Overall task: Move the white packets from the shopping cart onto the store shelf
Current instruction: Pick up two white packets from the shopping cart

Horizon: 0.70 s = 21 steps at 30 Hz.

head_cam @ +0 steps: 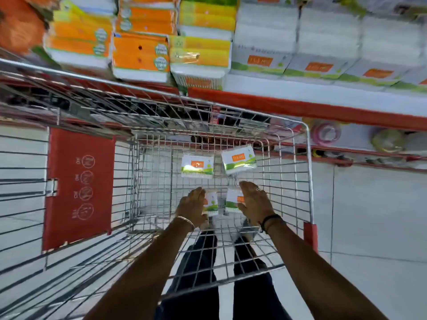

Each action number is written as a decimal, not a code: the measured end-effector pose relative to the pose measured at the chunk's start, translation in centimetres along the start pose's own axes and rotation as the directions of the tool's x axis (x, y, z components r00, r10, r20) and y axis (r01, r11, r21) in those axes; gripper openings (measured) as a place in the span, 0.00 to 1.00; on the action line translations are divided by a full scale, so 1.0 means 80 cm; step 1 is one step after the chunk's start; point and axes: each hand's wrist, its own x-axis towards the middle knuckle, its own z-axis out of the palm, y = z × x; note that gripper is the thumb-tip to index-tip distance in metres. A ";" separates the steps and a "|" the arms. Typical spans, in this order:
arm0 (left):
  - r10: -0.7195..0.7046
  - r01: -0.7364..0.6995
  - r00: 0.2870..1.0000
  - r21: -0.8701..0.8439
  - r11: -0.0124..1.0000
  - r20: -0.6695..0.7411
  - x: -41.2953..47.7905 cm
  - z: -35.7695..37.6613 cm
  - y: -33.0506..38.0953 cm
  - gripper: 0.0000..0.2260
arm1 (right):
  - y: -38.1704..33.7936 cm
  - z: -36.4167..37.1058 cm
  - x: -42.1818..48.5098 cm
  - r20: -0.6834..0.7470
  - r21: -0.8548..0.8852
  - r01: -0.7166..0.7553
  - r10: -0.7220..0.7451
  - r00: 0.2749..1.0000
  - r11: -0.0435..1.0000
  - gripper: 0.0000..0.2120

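Note:
Several white packets with green and orange print lie in the wire shopping cart (309, 172). Two of them rest flat on the far part of the cart floor, one on the left (196, 166) and one on the right (239, 159). My left hand (193, 204) is closed around the left side of a nearer white packet (212, 201), which stands tilted. My right hand (254, 203) grips another white packet (232, 199) and covers its right half. The store shelf (300, 109) with a red front edge runs above the cart and holds rows of matching white packets (261, 61).
Orange and yellow packs (141, 54) are stacked on the shelf's left part. The cart's red child-seat flap (78, 188) is at the left. A lower shelf holds round pink and yellow items (325, 133). My legs show through the cart's wires, standing on a pale tile floor.

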 end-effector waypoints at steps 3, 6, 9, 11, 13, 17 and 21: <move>-0.082 0.082 0.996 0.003 0.997 -0.032 0.018 0.018 -0.009 0.41 | 0.006 0.015 0.018 0.036 -0.055 -0.055 0.057 0.998 0.997 0.34; -0.085 0.086 0.996 0.037 0.996 -0.028 0.031 0.028 -0.012 0.41 | 0.007 0.026 0.027 0.026 -0.065 -0.080 0.082 0.996 0.995 0.32; -0.073 0.075 0.995 0.042 0.996 -0.063 0.040 0.025 -0.013 0.35 | 0.006 0.027 0.033 -0.030 -0.072 -0.065 0.063 0.998 0.995 0.29; -0.063 0.063 0.997 -0.001 0.998 -0.034 0.040 0.019 -0.011 0.33 | 0.007 0.025 0.034 -0.031 -0.065 -0.049 0.048 0.998 0.997 0.27; -0.062 0.063 0.998 -0.106 0.992 0.014 0.035 0.011 -0.010 0.28 | 0.006 0.021 0.033 -0.004 -0.063 -0.041 0.040 0.999 0.997 0.25; -0.036 0.051 0.996 -0.191 0.980 0.082 0.018 -0.008 -0.011 0.27 | -0.003 0.003 0.015 0.035 0.007 -0.021 0.021 0.999 1.000 0.26; -0.031 0.035 0.999 -0.158 0.987 0.028 -0.009 -0.039 -0.003 0.28 | -0.013 -0.023 -0.013 -0.016 0.165 -0.043 0.047 0.999 0.985 0.27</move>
